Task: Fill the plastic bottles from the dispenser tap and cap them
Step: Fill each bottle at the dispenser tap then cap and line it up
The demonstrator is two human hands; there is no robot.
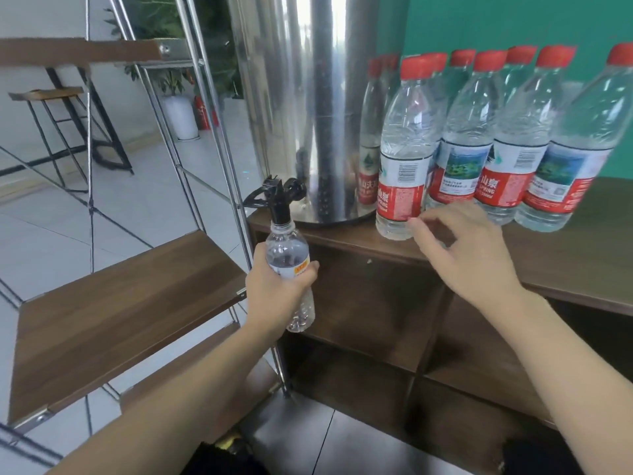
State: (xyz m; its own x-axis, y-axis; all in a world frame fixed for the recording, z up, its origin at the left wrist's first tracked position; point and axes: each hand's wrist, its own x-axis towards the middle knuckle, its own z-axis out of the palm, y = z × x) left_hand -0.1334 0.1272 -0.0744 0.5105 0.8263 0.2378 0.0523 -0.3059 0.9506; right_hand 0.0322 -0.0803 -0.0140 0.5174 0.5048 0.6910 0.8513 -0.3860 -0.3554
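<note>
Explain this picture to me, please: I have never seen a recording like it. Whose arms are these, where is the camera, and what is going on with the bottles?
There is one picture, taken by a camera worn on a person's head, looking forward and down, so the two bare arms are that person's own. The left hand grips a small uncapped bottle with its mouth right under the black tap of a shiny metal dispenser. The right hand hovers with loosely curled fingers, holding nothing, just in front of a row of red-capped bottles. Dispenser and capped bottles stand on a dark wooden cabinet. Whether water is flowing cannot be told from the picture.
</note>
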